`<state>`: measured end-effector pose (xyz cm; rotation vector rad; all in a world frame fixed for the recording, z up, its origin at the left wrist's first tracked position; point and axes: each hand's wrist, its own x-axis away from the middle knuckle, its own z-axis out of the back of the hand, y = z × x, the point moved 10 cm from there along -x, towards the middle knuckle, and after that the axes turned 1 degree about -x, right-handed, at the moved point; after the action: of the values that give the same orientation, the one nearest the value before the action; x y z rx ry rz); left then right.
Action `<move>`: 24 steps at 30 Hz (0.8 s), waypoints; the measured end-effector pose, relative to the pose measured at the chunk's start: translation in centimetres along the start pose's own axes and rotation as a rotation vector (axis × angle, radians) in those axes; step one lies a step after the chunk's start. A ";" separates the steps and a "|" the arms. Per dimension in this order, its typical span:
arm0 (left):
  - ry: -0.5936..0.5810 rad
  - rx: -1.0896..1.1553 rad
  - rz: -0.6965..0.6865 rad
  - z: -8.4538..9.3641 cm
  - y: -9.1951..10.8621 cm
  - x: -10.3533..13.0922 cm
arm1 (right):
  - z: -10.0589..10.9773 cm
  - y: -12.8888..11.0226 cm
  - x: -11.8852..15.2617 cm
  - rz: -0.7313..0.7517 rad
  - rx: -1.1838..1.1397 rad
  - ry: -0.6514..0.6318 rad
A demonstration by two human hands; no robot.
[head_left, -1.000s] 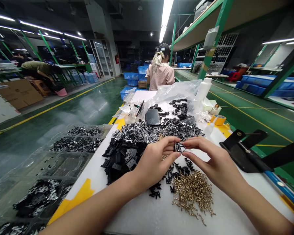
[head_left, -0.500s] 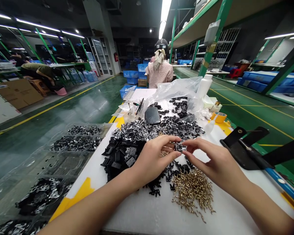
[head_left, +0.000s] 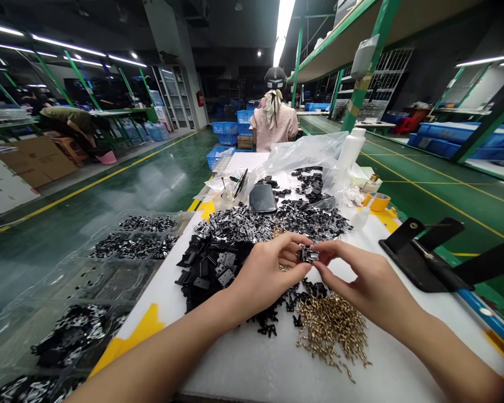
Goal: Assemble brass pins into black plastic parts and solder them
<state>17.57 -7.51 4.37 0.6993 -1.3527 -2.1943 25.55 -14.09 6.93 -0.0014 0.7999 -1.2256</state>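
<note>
Between my two hands is a small black-and-silver metal part (head_left: pixel 308 254), too small to name exactly. My left hand (head_left: pixel 273 266) pinches its left side between thumb and fingers. The fingertips of my right hand (head_left: pixel 355 271) close on its right side. Below them lies a heap of brass-coloured bent pins (head_left: pixel 334 327). A pile of flat black plates (head_left: pixel 210 271) is left of my left hand, partly hidden by it. Behind the hands spreads a wide pile of small silver-and-black clips (head_left: pixel 252 223). Little black pieces (head_left: pixel 266 324) lie beside the pins.
A dark phone-like slab (head_left: pixel 262 198) rests behind the clips. To the right are a black stand with a blue-handled tool (head_left: pixel 483 313), orange tape (head_left: pixel 377 201) and a white bottle (head_left: pixel 351 148). Compartmented clear trays (head_left: pixel 121 280) of parts sit left. A person (head_left: pixel 274 120) sits ahead.
The small metal part has been turned slightly between my fingertips, and more of its silver face shows. Both hands stay in nearly the same place.
</note>
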 end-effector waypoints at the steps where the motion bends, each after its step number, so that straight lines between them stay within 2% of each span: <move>1: -0.007 0.009 0.004 -0.1 -0.1 0.0 | -0.1 0.0 0.0 0.002 0.001 -0.001; 12: 0.030 0.148 0.045 0.4 -0.3 -0.1 | 0.3 -0.6 -0.4 0.047 0.017 0.004; 24: 0.097 0.070 -0.048 1.0 0.4 0.0 | 0.6 -0.4 -0.5 0.011 -0.032 0.025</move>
<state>16.95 -6.96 5.10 0.8605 -1.3818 -2.1291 25.46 -14.03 7.78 -0.0075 0.8403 -1.2041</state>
